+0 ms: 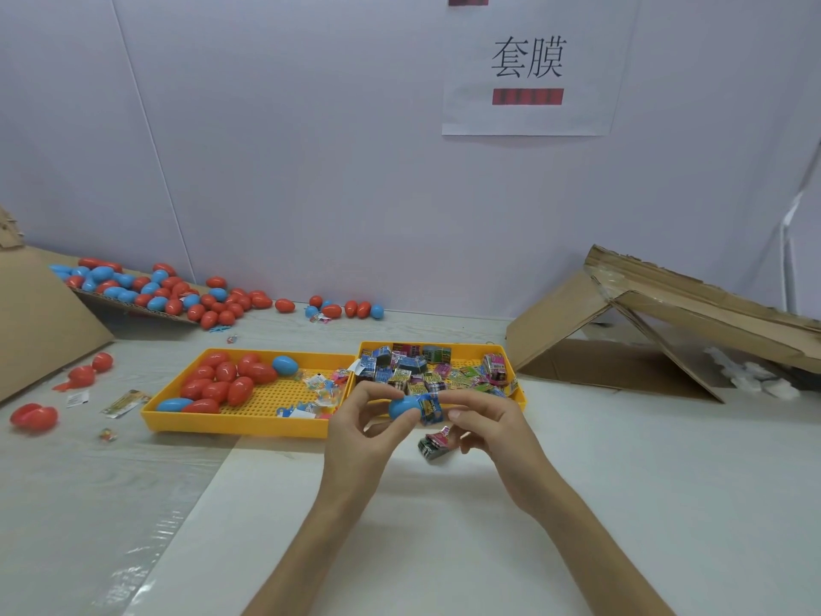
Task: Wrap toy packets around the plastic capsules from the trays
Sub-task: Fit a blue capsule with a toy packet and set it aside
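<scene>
The left hand (368,422) pinches a blue capsule (403,409) at its 9 o'clock end. The right hand (488,422) pinches a packet (430,407) sleeved over its 3 o'clock end, both held at the 6 o'clock edge of the packet tray (477,348). To do this well, I judge, hold the capsule level and still, and ease the packet toward 9 o'clock with even thumb-and-finger pressure, so it seats square without creasing or tearing.

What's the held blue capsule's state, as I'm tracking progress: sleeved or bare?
Partly sleeved: a blue packet wraps the right end of the capsule; the left end is bare; left hand grips the capsule, right hand pinches the packet.
</scene>
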The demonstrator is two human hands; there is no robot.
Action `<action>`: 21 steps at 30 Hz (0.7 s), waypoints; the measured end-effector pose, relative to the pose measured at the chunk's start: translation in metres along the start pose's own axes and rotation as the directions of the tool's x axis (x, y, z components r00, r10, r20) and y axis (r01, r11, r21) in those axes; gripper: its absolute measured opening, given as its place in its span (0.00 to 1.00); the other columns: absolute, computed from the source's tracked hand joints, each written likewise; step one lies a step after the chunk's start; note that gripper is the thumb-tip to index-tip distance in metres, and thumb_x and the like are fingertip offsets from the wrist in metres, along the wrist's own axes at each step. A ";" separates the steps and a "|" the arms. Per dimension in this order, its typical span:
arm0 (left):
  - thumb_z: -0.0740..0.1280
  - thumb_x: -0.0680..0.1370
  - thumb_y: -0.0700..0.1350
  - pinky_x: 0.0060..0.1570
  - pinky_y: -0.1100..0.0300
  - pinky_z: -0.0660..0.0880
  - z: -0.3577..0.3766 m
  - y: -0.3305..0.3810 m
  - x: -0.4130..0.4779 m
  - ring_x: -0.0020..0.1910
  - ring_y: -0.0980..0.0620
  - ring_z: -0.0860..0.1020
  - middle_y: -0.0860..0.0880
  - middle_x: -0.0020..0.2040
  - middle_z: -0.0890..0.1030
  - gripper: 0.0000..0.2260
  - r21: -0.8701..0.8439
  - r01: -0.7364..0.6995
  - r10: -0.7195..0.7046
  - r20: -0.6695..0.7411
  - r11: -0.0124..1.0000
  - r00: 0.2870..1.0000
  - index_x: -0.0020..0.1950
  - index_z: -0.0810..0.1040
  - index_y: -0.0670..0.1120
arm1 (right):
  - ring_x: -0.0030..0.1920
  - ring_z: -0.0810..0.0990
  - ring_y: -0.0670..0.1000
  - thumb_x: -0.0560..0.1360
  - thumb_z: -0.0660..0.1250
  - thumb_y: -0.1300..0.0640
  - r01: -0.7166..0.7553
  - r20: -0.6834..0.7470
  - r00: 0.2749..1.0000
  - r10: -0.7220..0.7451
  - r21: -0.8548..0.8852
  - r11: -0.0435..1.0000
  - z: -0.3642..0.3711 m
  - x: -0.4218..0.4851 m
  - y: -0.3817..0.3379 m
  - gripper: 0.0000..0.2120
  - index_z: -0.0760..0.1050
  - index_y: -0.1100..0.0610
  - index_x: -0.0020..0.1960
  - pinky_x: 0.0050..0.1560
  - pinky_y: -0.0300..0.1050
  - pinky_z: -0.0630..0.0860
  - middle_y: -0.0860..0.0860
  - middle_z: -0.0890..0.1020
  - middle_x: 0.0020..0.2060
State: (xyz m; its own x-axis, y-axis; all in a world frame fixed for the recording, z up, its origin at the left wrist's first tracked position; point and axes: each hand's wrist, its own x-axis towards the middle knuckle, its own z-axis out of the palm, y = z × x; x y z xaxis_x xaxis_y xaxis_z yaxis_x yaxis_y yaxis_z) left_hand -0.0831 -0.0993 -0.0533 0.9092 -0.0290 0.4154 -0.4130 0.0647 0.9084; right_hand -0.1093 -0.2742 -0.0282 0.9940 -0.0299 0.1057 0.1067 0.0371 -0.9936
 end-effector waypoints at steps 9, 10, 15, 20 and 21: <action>0.76 0.72 0.34 0.48 0.56 0.82 -0.003 -0.004 0.003 0.49 0.51 0.84 0.49 0.47 0.84 0.09 -0.016 0.045 -0.046 -0.073 0.999 0.996 0.46 0.79 0.44 | 0.42 0.86 0.48 0.79 0.63 0.70 0.051 0.102 0.994 -0.037 -0.138 0.989 0.003 -0.005 -0.001 0.18 0.83 0.50 0.54 0.39 0.35 0.77 0.47 0.87 0.45; 0.76 0.72 0.34 0.49 0.55 0.82 -0.003 -0.004 0.003 0.49 0.51 0.84 0.48 0.47 0.84 0.09 -0.022 0.050 -0.052 -0.079 0.998 0.995 0.46 0.79 0.44 | 0.42 0.86 0.49 0.79 0.62 0.70 0.070 0.098 0.994 -0.055 -0.159 0.985 0.004 -0.005 -0.001 0.19 0.83 0.49 0.54 0.39 0.35 0.77 0.46 0.87 0.45; 0.76 0.72 0.34 0.50 0.50 0.82 -0.003 -0.004 0.004 0.49 0.48 0.84 0.48 0.47 0.85 0.08 -0.066 0.089 -0.095 -0.087 0.994 0.992 0.45 0.79 0.43 | 0.40 0.86 0.48 0.78 0.61 0.73 0.241 0.039 0.970 -0.242 -0.319 0.916 0.009 -0.007 0.006 0.26 0.82 0.42 0.52 0.43 0.35 0.78 0.40 0.86 0.41; 0.76 0.72 0.34 0.47 0.54 0.83 -0.003 -0.003 0.004 0.47 0.48 0.84 0.46 0.46 0.85 0.07 -0.138 0.115 -0.128 -0.090 0.984 0.988 0.45 0.79 0.41 | 0.38 0.86 0.48 0.77 0.61 0.74 0.329 0.016 0.939 -0.345 -0.341 0.881 0.011 -0.009 0.009 0.29 0.82 0.40 0.54 0.41 0.34 0.79 0.43 0.86 0.44; 0.75 0.73 0.34 0.47 0.54 0.83 -0.003 -0.003 0.004 0.46 0.48 0.84 0.46 0.46 0.85 0.07 -0.145 0.120 -0.134 -0.090 0.982 0.987 0.45 0.79 0.40 | 0.38 0.86 0.48 0.77 0.61 0.75 0.336 0.015 0.936 -0.352 -0.337 0.880 0.011 -0.010 0.009 0.29 0.82 0.41 0.54 0.40 0.35 0.79 0.44 0.86 0.44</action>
State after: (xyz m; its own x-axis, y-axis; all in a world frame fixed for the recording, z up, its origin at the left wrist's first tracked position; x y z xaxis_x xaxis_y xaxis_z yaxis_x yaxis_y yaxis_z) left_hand -0.0781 -0.0967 -0.0543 0.9573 0.0525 0.2843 -0.2889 0.2045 0.9352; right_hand -0.1175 -0.2625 -0.0373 0.8933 -0.0257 0.4488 0.4191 -0.3136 -0.8521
